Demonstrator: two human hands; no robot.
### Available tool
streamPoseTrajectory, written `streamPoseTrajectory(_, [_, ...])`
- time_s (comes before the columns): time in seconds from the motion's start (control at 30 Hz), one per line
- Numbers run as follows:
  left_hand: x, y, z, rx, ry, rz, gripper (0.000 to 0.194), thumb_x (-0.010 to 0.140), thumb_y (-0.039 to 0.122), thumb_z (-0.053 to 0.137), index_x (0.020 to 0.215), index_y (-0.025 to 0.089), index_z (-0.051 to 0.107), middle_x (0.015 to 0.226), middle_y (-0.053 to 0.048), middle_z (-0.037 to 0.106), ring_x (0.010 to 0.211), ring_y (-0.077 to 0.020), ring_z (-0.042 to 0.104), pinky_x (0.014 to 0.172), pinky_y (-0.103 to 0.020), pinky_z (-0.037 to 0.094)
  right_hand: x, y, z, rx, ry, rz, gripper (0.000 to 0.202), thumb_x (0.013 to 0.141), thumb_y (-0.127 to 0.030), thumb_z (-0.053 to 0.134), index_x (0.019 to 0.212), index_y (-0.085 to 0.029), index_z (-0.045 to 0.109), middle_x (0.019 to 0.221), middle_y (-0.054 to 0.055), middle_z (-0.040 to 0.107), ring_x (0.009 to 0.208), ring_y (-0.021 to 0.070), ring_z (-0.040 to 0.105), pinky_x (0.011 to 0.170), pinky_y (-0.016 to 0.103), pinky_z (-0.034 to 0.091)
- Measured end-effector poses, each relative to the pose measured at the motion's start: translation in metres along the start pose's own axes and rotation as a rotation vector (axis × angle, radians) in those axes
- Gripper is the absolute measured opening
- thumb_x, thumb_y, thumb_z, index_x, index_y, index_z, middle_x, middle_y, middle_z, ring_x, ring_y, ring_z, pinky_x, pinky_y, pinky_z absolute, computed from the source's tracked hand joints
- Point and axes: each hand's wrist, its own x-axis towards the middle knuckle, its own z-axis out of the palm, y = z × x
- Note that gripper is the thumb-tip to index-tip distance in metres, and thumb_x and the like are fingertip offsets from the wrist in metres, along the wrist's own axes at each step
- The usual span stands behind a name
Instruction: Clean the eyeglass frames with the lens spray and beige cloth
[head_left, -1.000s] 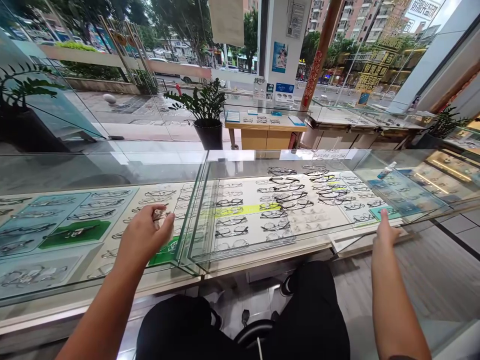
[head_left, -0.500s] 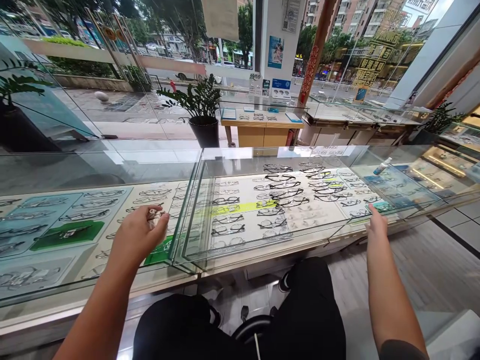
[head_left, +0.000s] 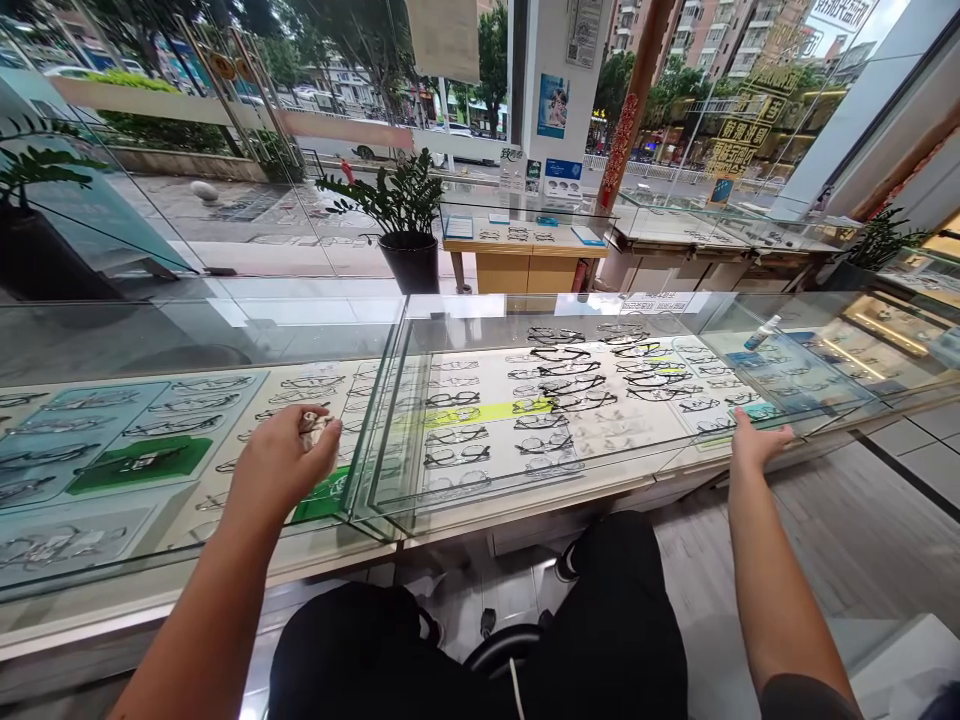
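Observation:
My left hand [head_left: 289, 455] is over the left glass display case [head_left: 225, 345], thumb and fingers curled round a small, crumpled pale thing [head_left: 315, 428] that I cannot make out. Rows of eyeglasses [head_left: 457, 455] lie under the glass of the middle case [head_left: 517, 492]. At the front edge of the counter on the right is my right hand [head_left: 756, 440], with thumb and fingers apart and nothing in it. A white and blue bottle [head_left: 763, 332] lies tilted on the glass beyond that hand.
Green sheets [head_left: 142, 465] are under the left glass. Behind the counter stand a potted plant [head_left: 409, 215] and a small wooden display table [head_left: 525, 262]. My black-clad legs and a dark round stool part [head_left: 504, 645] are below the counter.
My right hand has turned and spread, with fingers now reaching out to the right. My left hand has barely shifted, still round the pale thing.

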Motion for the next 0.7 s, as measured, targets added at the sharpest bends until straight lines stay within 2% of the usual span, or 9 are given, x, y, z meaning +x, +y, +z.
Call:
streamPoseTrajectory(0.03, [0.000, 0.000, 0.000, -0.005, 0.002, 0.002, 0.049, 0.096, 0.057, 0.045, 0.123, 0.020, 0.064, 0.114, -0.015, 0.073, 0.111, -0.0372, 0.069, 0.081, -0.040, 0.049, -0.006, -0.004, -0.004, -0.065, 0.062, -0.070, 0.090, 0.083, -0.034, 0.079, 0.158, -0.006, 0.038, 0.170, 0.035, 0.036, 0.159, 0.0415, 0.043, 0.134, 0.052, 0.034])
streamPoseTrajectory(0.1, [0.000, 0.000, -0.001, -0.018, 0.006, 0.006, 0.050, 0.096, 0.057, 0.044, 0.123, 0.020, 0.064, 0.116, -0.016, 0.073, 0.112, -0.0374, 0.069, 0.083, -0.041, 0.050, -0.021, -0.013, -0.012, -0.156, 0.160, -0.230, 0.075, 0.087, -0.029, 0.072, 0.155, -0.010, 0.045, 0.166, 0.032, 0.043, 0.158, 0.0398, 0.045, 0.132, 0.050, 0.037])
streamPoseTrajectory(0.17, [-0.001, 0.001, -0.002, -0.028, 0.002, 0.014, 0.051, 0.096, 0.057, 0.044, 0.122, 0.019, 0.064, 0.117, -0.016, 0.073, 0.113, -0.0379, 0.069, 0.085, -0.042, 0.050, -0.039, -0.024, -0.017, -0.184, 0.139, -0.407, 0.060, 0.090, -0.026, 0.065, 0.147, -0.012, 0.054, 0.155, 0.029, 0.055, 0.153, 0.0386, 0.050, 0.129, 0.051, 0.041])
streamPoseTrajectory(0.3, [-0.002, 0.003, -0.004, -0.030, -0.006, 0.027, 0.052, 0.095, 0.056, 0.043, 0.123, 0.017, 0.064, 0.122, -0.018, 0.073, 0.117, -0.0382, 0.068, 0.088, -0.042, 0.051, -0.068, -0.054, -0.015, -0.115, -0.082, -0.690, 0.036, 0.096, -0.030, 0.054, 0.125, -0.014, 0.067, 0.131, 0.022, 0.068, 0.134, 0.0340, 0.061, 0.119, 0.048, 0.049])
streamPoseTrajectory(0.4, [-0.004, 0.002, -0.005, -0.037, -0.013, 0.026, 0.052, 0.097, 0.055, 0.042, 0.125, 0.017, 0.063, 0.124, -0.018, 0.073, 0.120, -0.0374, 0.068, 0.088, -0.040, 0.051, -0.080, -0.079, -0.010, -0.089, -0.275, -0.788, 0.032, 0.099, -0.033, 0.050, 0.120, -0.016, 0.067, 0.121, 0.018, 0.070, 0.118, 0.0296, 0.066, 0.109, 0.044, 0.053])
streamPoseTrajectory(0.5, [-0.005, 0.001, -0.005, -0.039, -0.019, 0.028, 0.053, 0.097, 0.055, 0.043, 0.127, 0.017, 0.064, 0.123, -0.018, 0.073, 0.120, -0.0372, 0.068, 0.086, -0.039, 0.050, -0.086, -0.098, -0.005, -0.200, -0.438, -0.879, 0.030, 0.100, -0.030, 0.050, 0.118, -0.017, 0.069, 0.118, 0.016, 0.070, 0.115, 0.0289, 0.064, 0.107, 0.043, 0.051])
streamPoseTrajectory(0.6, [-0.006, -0.001, -0.004, -0.042, -0.015, 0.036, 0.053, 0.098, 0.055, 0.044, 0.128, 0.017, 0.064, 0.122, -0.017, 0.073, 0.118, -0.0368, 0.068, 0.084, -0.038, 0.049, -0.091, -0.108, -0.003, -0.381, -0.519, -0.957, 0.031, 0.100, -0.025, 0.049, 0.119, -0.016, 0.073, 0.119, 0.017, 0.069, 0.118, 0.0303, 0.062, 0.103, 0.041, 0.049])
streamPoseTrajectory(0.7, [-0.006, -0.003, -0.002, -0.056, -0.011, 0.042, 0.051, 0.098, 0.054, 0.045, 0.127, 0.017, 0.065, 0.121, -0.017, 0.073, 0.115, -0.0356, 0.068, 0.082, -0.037, 0.048, -0.094, -0.110, 0.000, -0.542, -0.543, -0.966, 0.034, 0.101, -0.022, 0.051, 0.126, -0.016, 0.074, 0.125, 0.016, 0.066, 0.115, 0.0299, 0.061, 0.091, 0.039, 0.049])
